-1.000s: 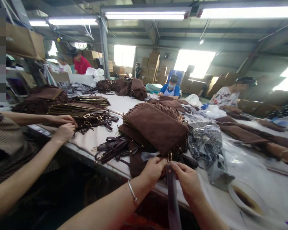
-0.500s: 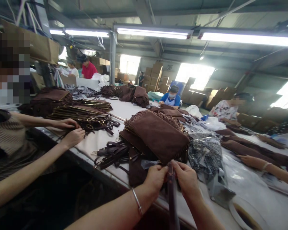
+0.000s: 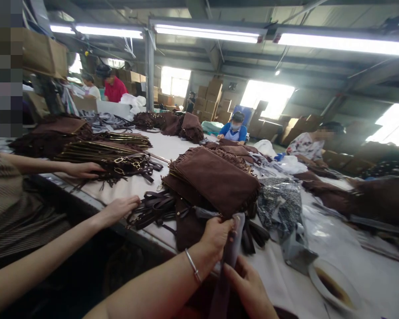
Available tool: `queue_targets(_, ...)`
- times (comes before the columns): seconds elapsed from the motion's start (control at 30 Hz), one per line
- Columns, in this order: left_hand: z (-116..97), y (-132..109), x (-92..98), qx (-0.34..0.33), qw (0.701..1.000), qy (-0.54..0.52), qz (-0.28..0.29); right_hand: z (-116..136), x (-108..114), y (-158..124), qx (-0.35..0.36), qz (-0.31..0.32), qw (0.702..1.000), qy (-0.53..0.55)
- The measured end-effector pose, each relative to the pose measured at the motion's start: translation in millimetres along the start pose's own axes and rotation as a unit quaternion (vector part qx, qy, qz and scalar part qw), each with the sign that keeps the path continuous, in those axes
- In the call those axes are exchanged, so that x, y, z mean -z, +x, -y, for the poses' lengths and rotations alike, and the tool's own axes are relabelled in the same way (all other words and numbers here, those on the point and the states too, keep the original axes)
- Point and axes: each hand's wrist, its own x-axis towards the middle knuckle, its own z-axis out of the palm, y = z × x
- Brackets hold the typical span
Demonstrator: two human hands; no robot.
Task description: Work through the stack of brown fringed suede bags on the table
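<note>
A dark strap point(image 3: 228, 252) hangs toward me at the table's edge, with clear plastic along it. Near its upper end, my left hand point(image 3: 215, 239), with a silver bangle at the wrist, pinches it. Lower down, my right hand point(image 3: 248, 283) is closed on the strap, thumb against its side and the other fingers partly hidden. Just beyond my hands lies a pile of brown fringed pouches point(image 3: 216, 177). Left of that pile is a heap of dark straps with metal clips point(image 3: 154, 206).
At left, a co-worker's hand point(image 3: 121, 208) reaches to the strap heap, and the other rests by stacked zipped pouches point(image 3: 96, 153). A crumpled clear plastic bag point(image 3: 279, 204) and a bowl of brown liquid point(image 3: 332, 283) are at right. More people sit across the table.
My right hand has slid down the strap, away from its top end, while my left stays there. The left co-worker's near hand has moved to the straps. Brown material at right has been lifted.
</note>
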Motion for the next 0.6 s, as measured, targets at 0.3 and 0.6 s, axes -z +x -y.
queue_targets(0.3, 9, -28, 27.1, 0.024, 0.995, 0.045, 0.085, 35, 4, 23, 0.013, -0.021, 0.998, 0.05)
queue_targets(0.6, 23, -53, 40.4, 0.056, 0.968, 0.208, 0.129, 48, 10, 33, 0.037, -0.001, 0.998, 0.057)
